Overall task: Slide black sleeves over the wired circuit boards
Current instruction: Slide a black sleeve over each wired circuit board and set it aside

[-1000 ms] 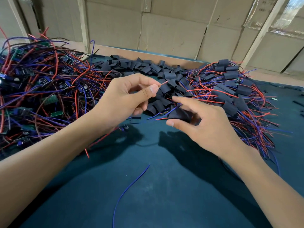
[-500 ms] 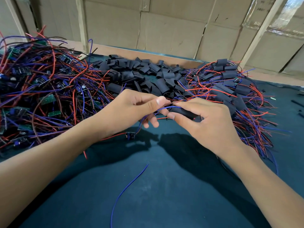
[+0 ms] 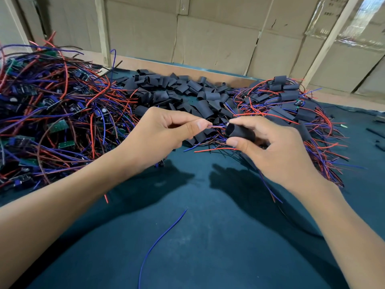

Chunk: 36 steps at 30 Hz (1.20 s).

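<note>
**Sleeve held up to the wire ends over a dark green table**

The table (image 3: 208,247) wears a dark teal-green cloth, with a pale raised edge along its far side. Behind it stands a wall of flattened cardboard sheets (image 3: 208,44) braced by light wooden battens, three of them plain to see.

Three heaps lie across the far half of the table. On the left, a tangle of red and blue wired circuit boards (image 3: 52,122), too many to count. In the middle, a pile of loose black sleeves (image 3: 183,90), dozens at least. On the right, a heap of boards already sleeved (image 3: 291,105), wires trailing toward the near edge.

One stray blue wire (image 3: 160,240) lies alone on the cloth near the middle.

Two bare hands work just in front of the middle pile. The left hand (image 3: 158,138) has its grip pinched, thumb against forefinger, on thin wire ends (image 3: 216,126). The right hand (image 3: 277,151) has its grip curled round one black sleeve (image 3: 239,131), open mouth turned left, touching those wire ends
</note>
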Tool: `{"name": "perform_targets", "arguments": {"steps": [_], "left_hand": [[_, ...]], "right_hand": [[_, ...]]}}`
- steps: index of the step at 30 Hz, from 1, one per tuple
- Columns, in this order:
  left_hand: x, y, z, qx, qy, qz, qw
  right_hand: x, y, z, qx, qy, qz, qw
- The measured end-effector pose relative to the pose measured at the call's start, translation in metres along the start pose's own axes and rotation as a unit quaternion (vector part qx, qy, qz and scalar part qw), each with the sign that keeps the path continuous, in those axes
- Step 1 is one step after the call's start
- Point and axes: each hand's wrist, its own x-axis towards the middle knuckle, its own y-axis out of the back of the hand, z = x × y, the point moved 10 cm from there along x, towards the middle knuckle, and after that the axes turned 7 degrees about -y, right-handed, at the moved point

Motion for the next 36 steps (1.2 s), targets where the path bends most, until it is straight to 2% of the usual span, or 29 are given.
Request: {"name": "perform_targets", "arguments": {"steps": [6,14,21,24,27,28,30,33,36], "left_hand": [[-0.002,-0.009,0.004,0.008,-0.012,-0.017,1.0],[-0.005,-0.01,-0.006,0.016,-0.001,0.01,1.0],[-0.007,-0.012,0.0,0.058,-0.006,0.007,0.998],[-0.008,-0.019,0.001,0.053,-0.003,-0.007,0.999],[-0.009,-0.023,-0.007,0.014,0.037,-0.039,0.998],[-0.009,-0.023,-0.011,0.027,0.047,-0.058,0.997],[-0.009,-0.02,-0.015,0.124,0.039,-0.094,0.987],[-0.009,-0.017,-0.014,0.3,-0.008,-0.122,0.946],[-0.007,-0.01,-0.011,0.337,-0.034,-0.094,0.936]], "right_hand": [[-0.005,-0.01,-0.01,0.009,0.02,-0.014,1.0],[-0.012,-0.012,-0.025,-0.018,0.073,0.022,0.997],[-0.012,-0.012,-0.022,-0.006,0.062,0.011,0.998],[-0.016,-0.013,-0.024,-0.003,0.068,0.04,0.997],[-0.014,-0.002,-0.02,0.014,0.054,0.083,0.995],[-0.013,0.003,-0.017,0.024,0.044,0.095,0.994],[-0.01,0.014,-0.01,0.038,0.021,0.115,0.992],[-0.007,0.024,-0.002,0.049,-0.001,0.139,0.989],[-0.006,0.027,0.003,0.043,-0.015,0.143,0.989]]}}
